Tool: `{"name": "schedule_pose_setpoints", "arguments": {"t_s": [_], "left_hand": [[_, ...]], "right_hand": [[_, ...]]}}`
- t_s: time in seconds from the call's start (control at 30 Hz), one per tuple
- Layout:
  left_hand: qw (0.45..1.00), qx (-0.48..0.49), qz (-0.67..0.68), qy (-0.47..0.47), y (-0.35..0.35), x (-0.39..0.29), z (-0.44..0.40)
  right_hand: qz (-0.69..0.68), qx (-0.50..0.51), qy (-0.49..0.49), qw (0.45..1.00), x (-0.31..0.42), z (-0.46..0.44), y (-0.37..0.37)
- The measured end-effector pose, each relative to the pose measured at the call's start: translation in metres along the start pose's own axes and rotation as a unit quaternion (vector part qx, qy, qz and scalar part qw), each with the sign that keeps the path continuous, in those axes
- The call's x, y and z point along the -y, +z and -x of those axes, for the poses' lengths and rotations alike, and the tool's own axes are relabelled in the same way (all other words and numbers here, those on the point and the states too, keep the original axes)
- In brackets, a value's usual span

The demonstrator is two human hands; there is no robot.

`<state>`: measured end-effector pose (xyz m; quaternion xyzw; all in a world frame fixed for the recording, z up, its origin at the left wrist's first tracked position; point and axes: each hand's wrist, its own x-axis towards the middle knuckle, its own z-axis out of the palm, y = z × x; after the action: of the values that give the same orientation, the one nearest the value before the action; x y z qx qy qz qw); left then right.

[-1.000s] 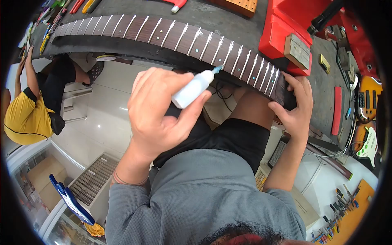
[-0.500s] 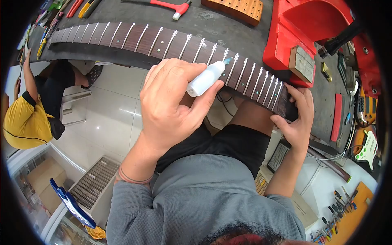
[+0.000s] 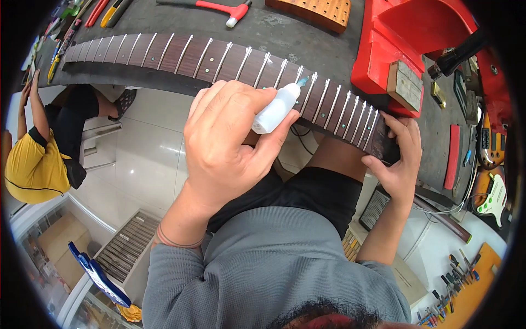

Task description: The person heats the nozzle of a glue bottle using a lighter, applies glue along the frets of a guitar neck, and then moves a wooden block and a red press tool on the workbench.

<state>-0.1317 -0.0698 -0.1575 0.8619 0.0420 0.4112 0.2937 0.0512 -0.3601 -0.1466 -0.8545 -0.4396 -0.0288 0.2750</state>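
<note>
My left hand (image 3: 222, 137) is closed around a small translucent squeeze bottle (image 3: 273, 111), pinched between thumb and fingers. The bottle tilts so that its bluish nozzle (image 3: 303, 81) meets or nearly meets the fretboard beside a fret; contact is hard to tell. A dark guitar neck (image 3: 183, 57) with silver frets and small dot inlays runs along the bench edge. At its right end, my right hand (image 3: 402, 148) grips the neck, thumb on the near side and fingers over the far side, partly hidden.
A red-handled hammer (image 3: 233, 13) and a drilled wooden block (image 3: 315, 12) lie behind the neck. To the right, a red holder (image 3: 378, 60) carries a wooden block (image 3: 405, 86). Another person in a yellow shirt (image 3: 35, 167) is at the left.
The neck and bottle appear slightly farther left in view, along with the hammer. Both my hands keep their grips. The person in yellow has shifted their hands a little.
</note>
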Motion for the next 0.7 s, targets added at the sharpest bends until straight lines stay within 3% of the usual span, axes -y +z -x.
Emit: {"name": "schedule_pose_setpoints", "arguments": {"t_s": [0.7], "left_hand": [[1.0, 0.02, -0.013, -0.001, -0.017, -0.015, 0.01]], "right_hand": [[0.0, -0.014, -0.003, 1.0, 0.0, 0.002, 0.003]]}}
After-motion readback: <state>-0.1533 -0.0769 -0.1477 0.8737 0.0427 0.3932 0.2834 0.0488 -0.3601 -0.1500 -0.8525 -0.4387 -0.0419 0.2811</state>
